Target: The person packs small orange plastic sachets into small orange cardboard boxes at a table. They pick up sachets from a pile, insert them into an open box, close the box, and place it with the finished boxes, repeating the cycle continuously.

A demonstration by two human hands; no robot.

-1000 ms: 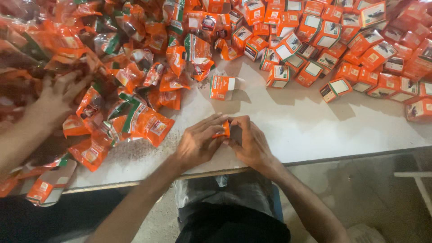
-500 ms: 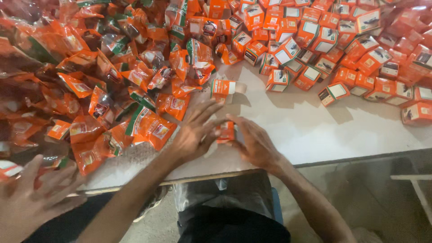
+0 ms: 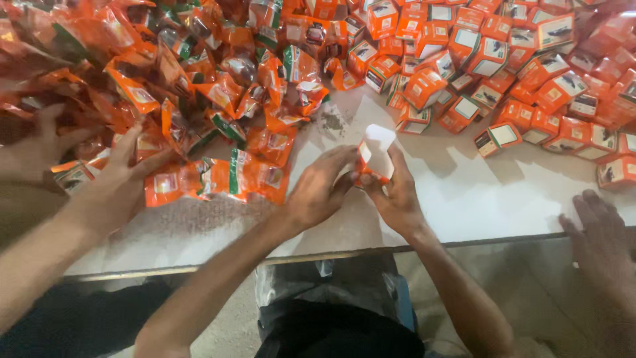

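1. At the near edge of the white surface (image 3: 477,205), both hands hold one small orange-and-white cardboard box (image 3: 375,158), flap open.
2. Left hand (image 3: 318,189) and right hand (image 3: 396,195) pinch its sides.
3. Crinkled orange foil sachets (image 3: 218,132) lie heaped left.

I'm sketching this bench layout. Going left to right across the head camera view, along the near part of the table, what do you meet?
Co-worker's hand on the orange packets → left hand → small orange box held in both hands → right hand → another person's hand at the table edge.
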